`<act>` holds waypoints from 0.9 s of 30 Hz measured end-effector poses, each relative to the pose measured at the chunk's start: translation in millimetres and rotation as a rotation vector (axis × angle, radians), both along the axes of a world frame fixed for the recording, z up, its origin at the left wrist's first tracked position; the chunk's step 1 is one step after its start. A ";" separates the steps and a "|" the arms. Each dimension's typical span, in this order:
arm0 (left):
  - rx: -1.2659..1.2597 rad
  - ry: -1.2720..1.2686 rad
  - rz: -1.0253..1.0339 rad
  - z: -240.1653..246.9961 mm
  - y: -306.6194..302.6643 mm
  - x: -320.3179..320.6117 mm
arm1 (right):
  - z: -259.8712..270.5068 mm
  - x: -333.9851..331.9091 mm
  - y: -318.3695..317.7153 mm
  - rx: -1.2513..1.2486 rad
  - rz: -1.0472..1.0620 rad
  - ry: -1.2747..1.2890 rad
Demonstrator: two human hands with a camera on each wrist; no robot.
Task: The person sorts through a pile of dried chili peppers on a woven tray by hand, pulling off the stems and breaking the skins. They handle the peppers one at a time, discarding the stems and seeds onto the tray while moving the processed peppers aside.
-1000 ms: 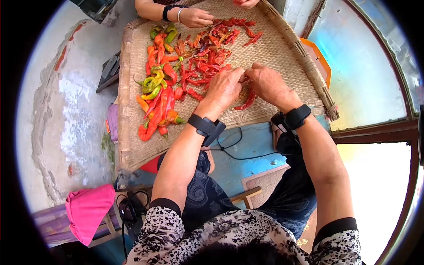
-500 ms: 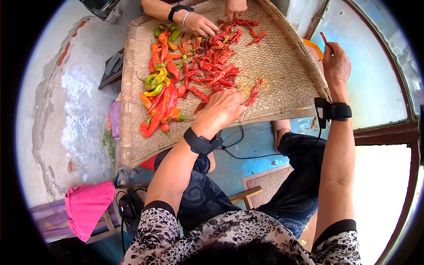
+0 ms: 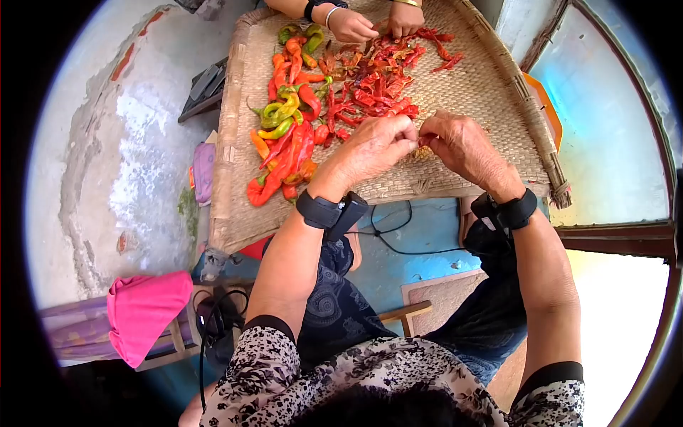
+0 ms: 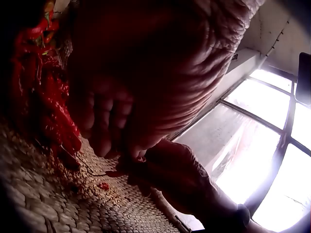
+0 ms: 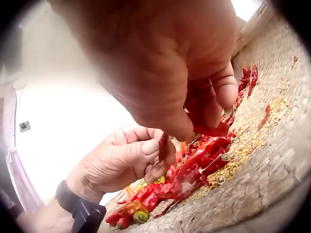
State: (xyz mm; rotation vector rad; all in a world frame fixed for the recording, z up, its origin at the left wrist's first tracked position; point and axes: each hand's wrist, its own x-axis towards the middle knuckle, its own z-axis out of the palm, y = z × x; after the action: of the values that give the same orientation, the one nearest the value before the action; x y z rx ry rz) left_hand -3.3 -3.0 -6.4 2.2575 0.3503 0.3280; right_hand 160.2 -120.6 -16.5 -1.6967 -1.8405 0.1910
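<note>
Over the near side of the woven tray [image 3: 491, 99], my left hand [image 3: 373, 146] and right hand [image 3: 466, 146] meet almost fingertip to fingertip. In the right wrist view, the left thumb and finger pinch a dark red dried chili pepper [image 5: 164, 146]. My right hand [image 5: 194, 92] has its fingers curled round another red chili piece [image 5: 213, 128]. Just beyond the hands lies a heap of dried red chilies [image 3: 377, 89]. Fresh red chilies [image 3: 295, 153] and twisted green-yellow chilies [image 3: 281, 112] lie along the tray's left side. Pale loose seeds [image 5: 250, 148] are scattered beside the heap.
Another person's hands [image 3: 352, 27] work at the tray's far side. An orange-rimmed container [image 3: 546, 110] stands past the right edge, near the window [image 3: 605, 121]. A black cable [image 3: 398, 245] crosses the blue floor below. Pink cloth [image 3: 149, 313] hangs at lower left.
My right hand swung out past the tray's right edge with a red piece, then came back beside the left hand. The single chili at the tray's front no longer shows there. The view shifted slightly.
</note>
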 end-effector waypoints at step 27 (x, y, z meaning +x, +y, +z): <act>0.017 0.019 0.270 -9.6 23.0 4.2 | 0.9 38.1 -11.1 -0.065 -0.230 0.067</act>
State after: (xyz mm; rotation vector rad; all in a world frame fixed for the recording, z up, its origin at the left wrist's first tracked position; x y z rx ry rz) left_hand 0.8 20.1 -15.9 2.2328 0.6666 0.4507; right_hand 198.3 -131.7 -15.6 -1.9077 -1.5915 0.2113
